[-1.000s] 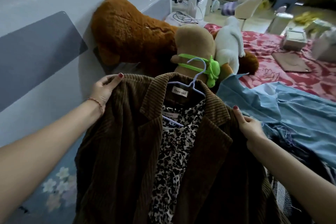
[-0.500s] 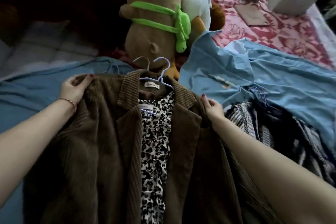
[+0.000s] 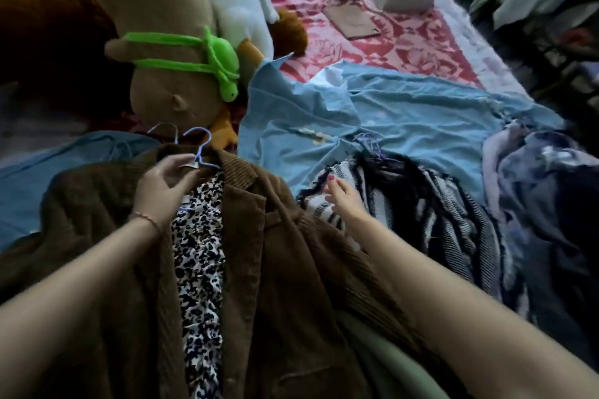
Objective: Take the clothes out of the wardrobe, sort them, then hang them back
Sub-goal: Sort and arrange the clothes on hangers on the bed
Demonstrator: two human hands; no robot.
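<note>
Left grip: our left hand point(image 3: 163, 186) pinches the neck of a pale blue hanger point(image 3: 197, 152), centre left of the frame.
Right grip: our right hand point(image 3: 343, 196) is wide, fingers relaxed, over a striped garment point(image 3: 421, 207) at centre right.
Jacket: we see the brown corduroy jacket point(image 3: 275, 253) lying on the bed point(image 3: 405, 42), a leopard-print blouse point(image 3: 199, 253) inside it.
Around: a light blue garment point(image 3: 405, 113) lies above; plush toys point(image 3: 168, 42) sit upper left.
</note>
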